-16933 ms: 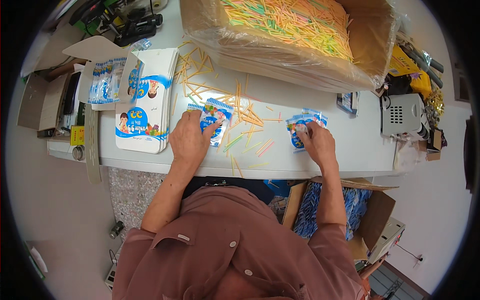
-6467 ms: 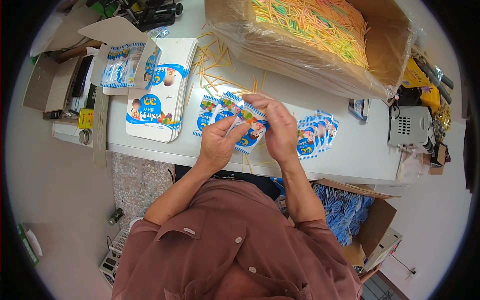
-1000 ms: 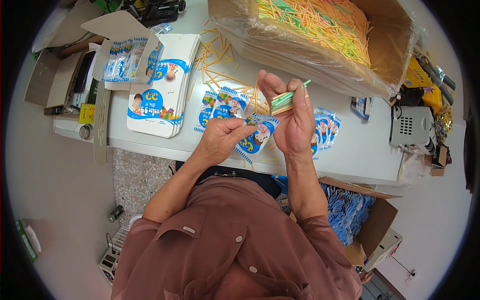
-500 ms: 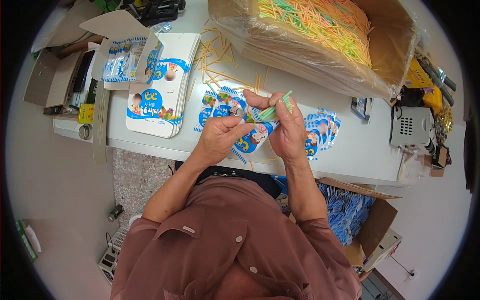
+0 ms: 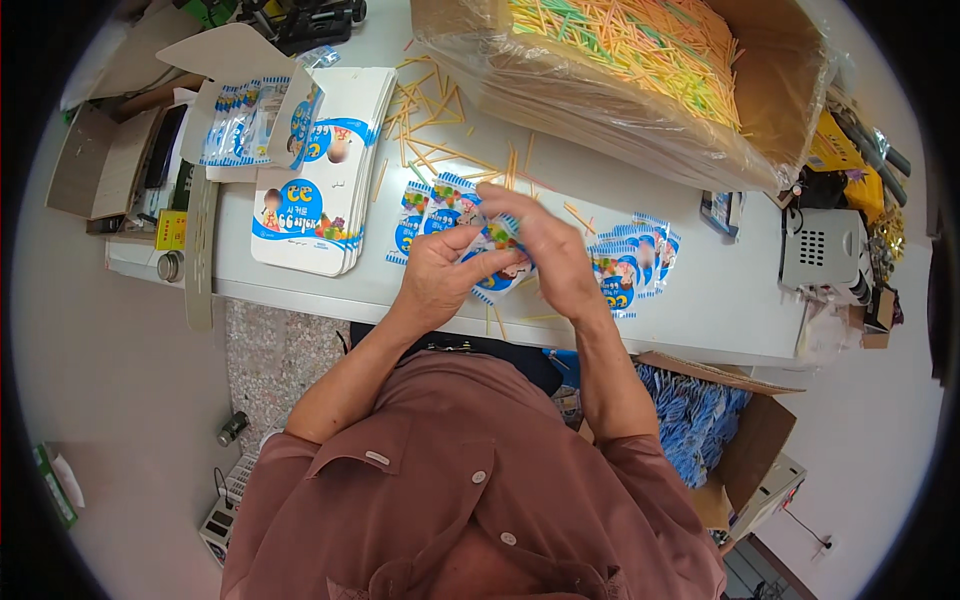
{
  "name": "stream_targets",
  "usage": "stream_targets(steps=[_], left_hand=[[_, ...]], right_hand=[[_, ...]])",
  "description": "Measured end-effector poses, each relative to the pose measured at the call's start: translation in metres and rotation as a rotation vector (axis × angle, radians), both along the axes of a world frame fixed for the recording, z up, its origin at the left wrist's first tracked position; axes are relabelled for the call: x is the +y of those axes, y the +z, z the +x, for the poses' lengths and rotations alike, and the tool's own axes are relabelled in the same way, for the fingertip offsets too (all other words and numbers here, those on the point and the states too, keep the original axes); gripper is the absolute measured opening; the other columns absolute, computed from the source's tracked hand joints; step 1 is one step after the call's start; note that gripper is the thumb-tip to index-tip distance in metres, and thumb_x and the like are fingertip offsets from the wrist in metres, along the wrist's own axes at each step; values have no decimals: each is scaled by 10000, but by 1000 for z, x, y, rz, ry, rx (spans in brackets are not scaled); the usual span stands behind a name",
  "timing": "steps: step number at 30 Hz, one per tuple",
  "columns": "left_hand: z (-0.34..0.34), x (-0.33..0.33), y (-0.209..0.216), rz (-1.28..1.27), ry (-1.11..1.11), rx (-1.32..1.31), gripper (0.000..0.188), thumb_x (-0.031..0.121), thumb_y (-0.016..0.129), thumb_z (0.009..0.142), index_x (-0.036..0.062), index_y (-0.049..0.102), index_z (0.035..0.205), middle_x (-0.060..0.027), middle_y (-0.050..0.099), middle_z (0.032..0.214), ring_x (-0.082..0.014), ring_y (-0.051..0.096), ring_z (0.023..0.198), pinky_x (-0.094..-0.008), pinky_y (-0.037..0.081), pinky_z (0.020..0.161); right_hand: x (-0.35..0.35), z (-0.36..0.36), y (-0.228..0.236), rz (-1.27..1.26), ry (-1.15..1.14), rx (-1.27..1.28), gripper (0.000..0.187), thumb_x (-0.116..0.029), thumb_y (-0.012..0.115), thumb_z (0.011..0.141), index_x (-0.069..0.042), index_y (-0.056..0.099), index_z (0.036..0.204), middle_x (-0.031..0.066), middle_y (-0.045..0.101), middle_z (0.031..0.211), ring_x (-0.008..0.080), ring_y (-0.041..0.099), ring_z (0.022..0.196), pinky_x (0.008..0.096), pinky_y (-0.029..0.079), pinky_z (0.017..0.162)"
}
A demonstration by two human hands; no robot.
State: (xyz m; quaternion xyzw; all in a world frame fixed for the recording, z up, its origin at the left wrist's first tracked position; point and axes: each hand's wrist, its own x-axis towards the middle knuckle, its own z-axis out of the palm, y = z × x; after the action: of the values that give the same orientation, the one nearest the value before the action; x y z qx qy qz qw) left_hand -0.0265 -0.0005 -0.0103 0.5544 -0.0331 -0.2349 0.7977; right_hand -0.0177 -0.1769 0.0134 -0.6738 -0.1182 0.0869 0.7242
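A small blue and white printed packet (image 5: 507,262) is pinched between the thumb and fingers of my left hand (image 5: 437,275). My right hand (image 5: 550,255) is at the packet's right side, its fingers smeared by motion, so I cannot make out what they hold. Beyond my left hand lie more packets of the same kind (image 5: 412,215). A further overlapping group of packets (image 5: 640,262) is to the right of my right hand. A few thin coloured sticks (image 5: 578,217) rest on the table just beyond that hand.
A plastic-lined carton of thin coloured sticks (image 5: 640,60) stands at the back right, with loose sticks (image 5: 425,110) beside it. At left are stacked flat printed cartons (image 5: 310,215) and an open box of packets (image 5: 245,120). Below the table's right side, a cardboard box (image 5: 765,450) holds many blue packets.
The bundle of green and yellow sticks in my right hand no longer shows. A few sticks now lie on the table beyond that hand, which has shifted slightly left. My left hand keeps the packet.
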Motion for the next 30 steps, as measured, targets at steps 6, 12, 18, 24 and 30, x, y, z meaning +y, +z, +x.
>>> stream_targets(steps=[6,12,18,24,30], left_hand=[[0,-1,0,62,54,-53,185,117,698,909,-18,721,1033,-49,726,918,-63,626,822,-223,501,741],[-11,-13,-17,81,179,-80,271,154,698,921,-37,665,1111,-46,707,954,-78,625,822,-235,508,725],[13,19,0,1045,365,-652,388,247,771,826,7,637,1100,-155,658,922,-319,663,758,-393,529,635],[23,19,-22,1289,237,-591,394,322,775,805,19,647,1021,-161,674,906,-334,672,780,-429,504,618],[26,27,-21,1256,263,-527,262,290,769,821,47,709,897,-131,693,770,-292,675,701,-385,502,592]], right_hand=[[-2,-13,14,71,-262,-58,465,-256,624,939,39,574,1295,172,543,1370,248,503,1304,372,397,1072],[-6,-50,-10,-133,-252,134,300,-52,712,886,27,639,1166,50,692,999,111,640,905,263,518,822],[-84,-66,14,-226,-372,389,166,-94,659,939,9,654,1068,36,696,866,73,638,762,228,522,635],[-119,-60,-6,-980,-312,332,210,-186,692,897,11,619,887,105,653,723,168,611,632,320,469,566],[-108,-55,7,-1109,-410,208,214,-199,700,879,0,625,864,127,658,708,245,634,620,361,490,591]])
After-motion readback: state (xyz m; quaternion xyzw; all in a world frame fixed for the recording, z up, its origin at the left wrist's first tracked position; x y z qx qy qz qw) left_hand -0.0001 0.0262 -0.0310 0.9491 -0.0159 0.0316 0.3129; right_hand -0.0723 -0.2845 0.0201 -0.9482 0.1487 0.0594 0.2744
